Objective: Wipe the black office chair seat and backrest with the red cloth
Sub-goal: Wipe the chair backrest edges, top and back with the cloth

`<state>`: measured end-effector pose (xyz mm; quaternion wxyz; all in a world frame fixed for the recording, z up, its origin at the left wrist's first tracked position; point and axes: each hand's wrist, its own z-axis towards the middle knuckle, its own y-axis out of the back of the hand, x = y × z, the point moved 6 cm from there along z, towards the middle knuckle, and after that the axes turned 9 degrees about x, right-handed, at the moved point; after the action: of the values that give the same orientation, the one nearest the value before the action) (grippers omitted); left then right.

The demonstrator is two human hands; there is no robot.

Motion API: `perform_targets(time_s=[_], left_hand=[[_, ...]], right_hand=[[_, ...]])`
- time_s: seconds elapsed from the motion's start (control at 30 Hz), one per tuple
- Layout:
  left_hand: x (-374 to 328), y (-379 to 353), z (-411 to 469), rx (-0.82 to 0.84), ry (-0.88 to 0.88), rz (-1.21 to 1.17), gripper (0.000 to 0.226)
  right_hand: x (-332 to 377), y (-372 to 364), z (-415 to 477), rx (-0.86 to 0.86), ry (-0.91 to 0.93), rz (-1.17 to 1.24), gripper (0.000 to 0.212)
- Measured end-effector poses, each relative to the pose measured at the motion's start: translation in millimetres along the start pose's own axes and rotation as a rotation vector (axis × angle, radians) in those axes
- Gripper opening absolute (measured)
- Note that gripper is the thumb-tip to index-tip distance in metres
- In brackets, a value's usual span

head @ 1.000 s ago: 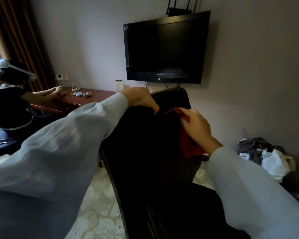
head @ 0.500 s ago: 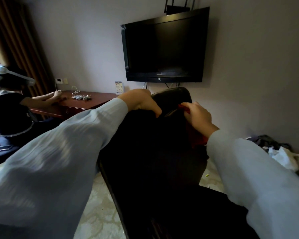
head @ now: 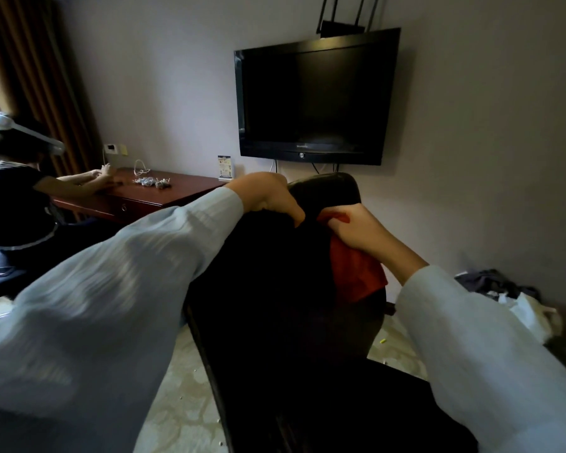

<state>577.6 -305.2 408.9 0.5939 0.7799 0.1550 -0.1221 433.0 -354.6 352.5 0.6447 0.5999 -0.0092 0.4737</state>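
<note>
The chair backrest [head: 327, 194] stands before the television [head: 314, 99], desk [head: 164, 191] left, clothes pile [head: 497, 286] right.

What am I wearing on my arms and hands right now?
The left sleeve and right sleeve are long, loose, pale blue-grey fabric with fine ribbing, ending at the wrists. The left hand and right hand are bare: no gloves, watch or rings visible.

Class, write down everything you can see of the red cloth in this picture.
The red cloth is plain, soft-looking fabric, bunched and creased. The right hand grips it near the top of the black chair's backrest: a small fold pokes out above the fingers, and the larger part hangs below the hand, against the backrest's right side. The left hand holds the backrest beside it, not visibly touching the cloth.
</note>
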Motion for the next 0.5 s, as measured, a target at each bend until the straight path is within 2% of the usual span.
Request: perform_targets(time_s=[0.07, 0.23, 0.4, 0.5], left_hand=[[-1, 2, -1, -0.002, -0.011, -0.011, 0.035], [0, 0, -4, -0.001, -0.016, 0.003, 0.032], [0, 0, -4, 0.009, -0.020, -0.001, 0.037], [2, 4, -3, 0.002, -0.025, 0.011, 0.036]], right_hand=[[1, 4, -4, -0.008, 0.027, -0.037, 0.032], [-9, 11, 0, -0.210, -0.069, -0.143, 0.036], [-31, 5, 14, -0.171, -0.173, -0.120, 0.035], [-28, 1, 15, -0.193, -0.152, -0.145, 0.035]])
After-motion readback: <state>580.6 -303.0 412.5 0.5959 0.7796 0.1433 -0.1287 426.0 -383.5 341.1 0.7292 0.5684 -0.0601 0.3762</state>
